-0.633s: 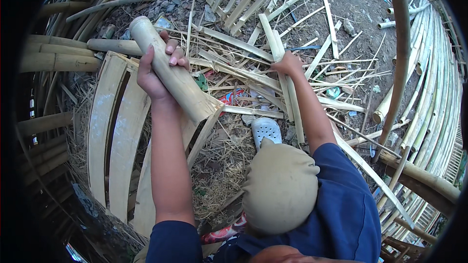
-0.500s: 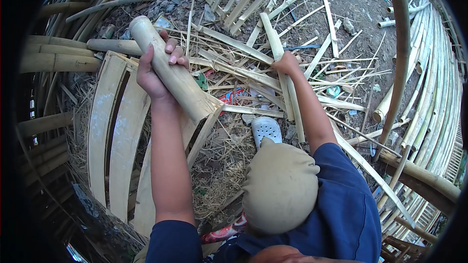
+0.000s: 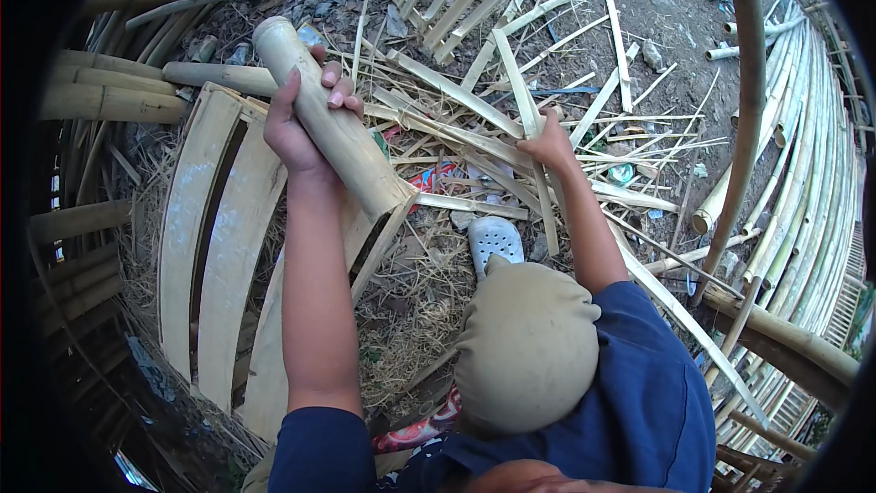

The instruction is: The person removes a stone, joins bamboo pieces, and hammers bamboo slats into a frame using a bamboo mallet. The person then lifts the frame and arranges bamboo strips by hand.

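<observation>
Your left hand wraps the bamboo culm section — right hand clamps a split bamboo strip, red wrapper between them.

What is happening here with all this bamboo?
A person in a blue shirt is working over a ground littered with bamboo. The left hand has its grip around a short, thick bamboo tube, held slanted above some wide flat bamboo slats. The right hand holds a long thin bamboo strip among the loose splints. A light grey clog lies in the litter, and bamboo poles are stacked on the right.
</observation>
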Demonstrator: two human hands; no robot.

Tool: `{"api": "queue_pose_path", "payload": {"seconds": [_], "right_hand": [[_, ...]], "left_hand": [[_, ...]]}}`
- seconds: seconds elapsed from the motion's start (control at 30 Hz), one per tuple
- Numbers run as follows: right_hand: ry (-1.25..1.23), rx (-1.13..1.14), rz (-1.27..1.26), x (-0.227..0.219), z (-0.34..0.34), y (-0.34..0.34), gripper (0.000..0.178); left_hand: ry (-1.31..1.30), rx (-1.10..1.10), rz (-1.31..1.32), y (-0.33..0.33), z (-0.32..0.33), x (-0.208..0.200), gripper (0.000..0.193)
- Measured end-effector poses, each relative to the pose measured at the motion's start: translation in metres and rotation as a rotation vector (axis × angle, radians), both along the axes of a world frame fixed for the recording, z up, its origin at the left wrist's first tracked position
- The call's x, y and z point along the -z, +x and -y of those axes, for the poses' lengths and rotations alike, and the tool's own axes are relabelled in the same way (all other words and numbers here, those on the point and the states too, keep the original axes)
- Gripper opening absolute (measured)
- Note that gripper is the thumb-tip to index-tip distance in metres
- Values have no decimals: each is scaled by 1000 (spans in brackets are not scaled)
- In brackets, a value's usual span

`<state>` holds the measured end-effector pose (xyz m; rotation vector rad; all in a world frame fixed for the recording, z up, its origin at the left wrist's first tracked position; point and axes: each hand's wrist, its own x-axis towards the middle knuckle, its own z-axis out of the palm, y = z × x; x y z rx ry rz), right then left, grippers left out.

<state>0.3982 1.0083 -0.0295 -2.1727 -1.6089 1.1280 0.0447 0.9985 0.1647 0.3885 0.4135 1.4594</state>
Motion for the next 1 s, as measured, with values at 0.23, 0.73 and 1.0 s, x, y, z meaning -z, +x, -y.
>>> {"api": "queue_pose_path", "payload": {"seconds": [0.23, 0.73, 1.0], "right_hand": [[-103, -2, 231, -30, 68, 33, 71], [180, -217, 91, -6, 132, -30, 60], [-61, -832, 238, -12, 130, -41, 83]], "left_hand": [[-3, 16, 27, -1, -1, 3, 47], [-5, 23, 33, 1, -4, 3, 47], [36, 35, 22, 4, -1, -1, 48]]}}
